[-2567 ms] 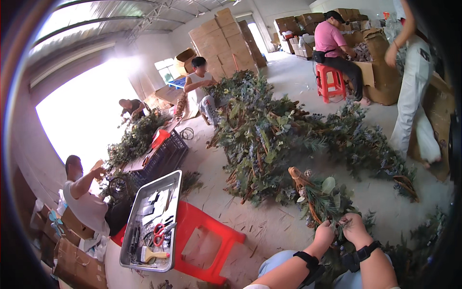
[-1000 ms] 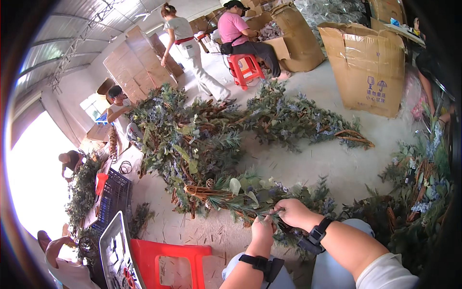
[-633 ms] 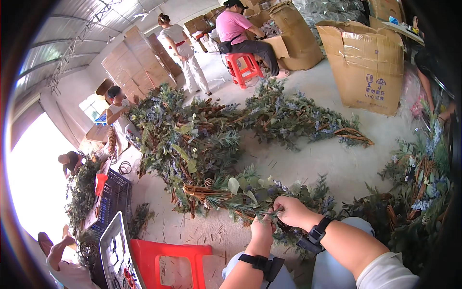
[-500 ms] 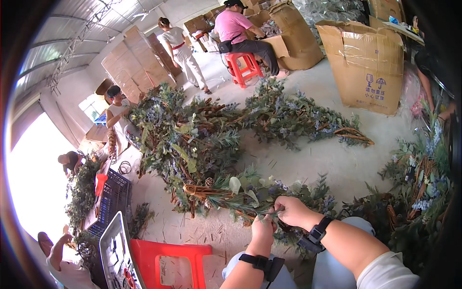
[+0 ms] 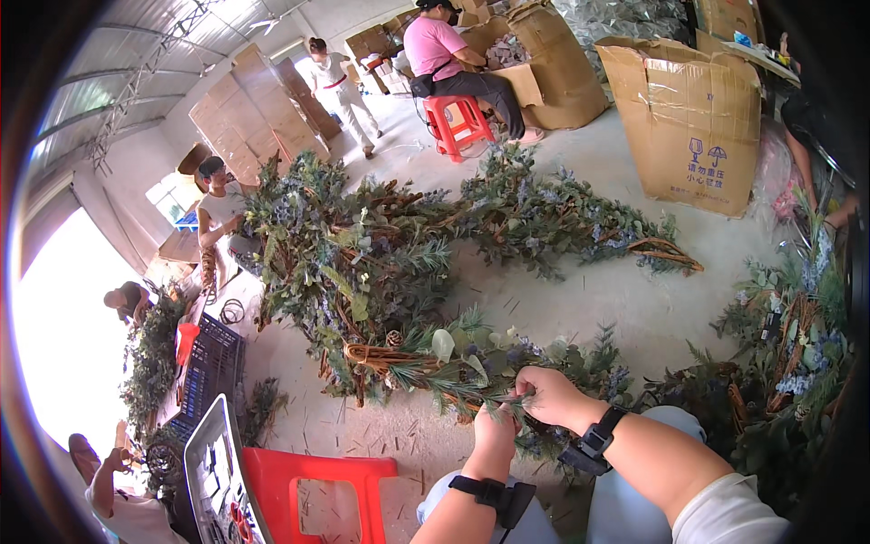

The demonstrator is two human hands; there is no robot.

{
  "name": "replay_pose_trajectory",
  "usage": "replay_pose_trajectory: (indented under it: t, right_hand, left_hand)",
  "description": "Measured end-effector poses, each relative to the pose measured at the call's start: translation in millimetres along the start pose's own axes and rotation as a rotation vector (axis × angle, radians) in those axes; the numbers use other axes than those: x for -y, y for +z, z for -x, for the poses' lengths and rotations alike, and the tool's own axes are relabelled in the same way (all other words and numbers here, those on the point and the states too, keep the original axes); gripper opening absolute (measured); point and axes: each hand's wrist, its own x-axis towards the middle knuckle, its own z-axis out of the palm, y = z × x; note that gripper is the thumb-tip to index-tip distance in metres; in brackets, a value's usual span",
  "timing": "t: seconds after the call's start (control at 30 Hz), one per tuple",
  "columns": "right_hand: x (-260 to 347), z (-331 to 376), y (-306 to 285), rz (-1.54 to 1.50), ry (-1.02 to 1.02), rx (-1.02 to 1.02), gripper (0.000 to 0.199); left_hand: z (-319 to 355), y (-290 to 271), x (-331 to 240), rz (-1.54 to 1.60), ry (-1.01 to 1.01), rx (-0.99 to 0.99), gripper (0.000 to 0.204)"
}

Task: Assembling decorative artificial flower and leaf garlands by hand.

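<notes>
Between pinched fingers (image 5: 528,381), green sprig (image 5: 510,400), leafy garland (image 5: 494,361) beneath and just beyond

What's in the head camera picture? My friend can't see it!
A person's left hand and right hand pinch at a leafy garland with brown twigs and a pine cone. Beyond lies a greenery heap; a red stool stands at left.
</notes>
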Motion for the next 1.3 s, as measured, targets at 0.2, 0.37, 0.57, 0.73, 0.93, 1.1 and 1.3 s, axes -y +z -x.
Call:
replay_pose_trajectory:
  t: [0.2, 0.37, 0.57, 0.73, 0.93, 1.1, 1.3]
  right_hand:
    - [0, 0, 2, 0.120, -0.100, -0.064, 0.013]
    - [-4, 0, -2, 0.094, -0.096, -0.073, 0.013]
    - [3, 0, 0, 0.070, -0.094, -0.064, 0.012]
    - [1, 0, 2, 0.115, -0.125, -0.082, 0.012]
    - [-4, 0, 1, 0.094, -0.114, -0.075, 0.012]
    - [-5, 1, 0, 0.133, -0.126, -0.067, 0.012]
    - [-9, 0, 1, 0.129, -0.145, -0.070, 0.010]
  left_hand:
    - [3, 2, -14, 0.053, -0.193, 0.001, 0.005]
    - [11, 9, -40, 0.308, -0.379, -0.060, 0.017]
    - [13, 12, -42, 0.351, -0.359, -0.110, 0.008]
    - [3, -1, -8, 0.103, -0.148, 0.002, 0.009]
    - [-1, -9, 1, 0.026, -0.174, 0.048, 0.016]
    - [-3, -14, 4, -0.204, -0.203, 0.096, 0.025]
    - [7, 3, -12, 0.192, -0.112, 0.005, 0.008]
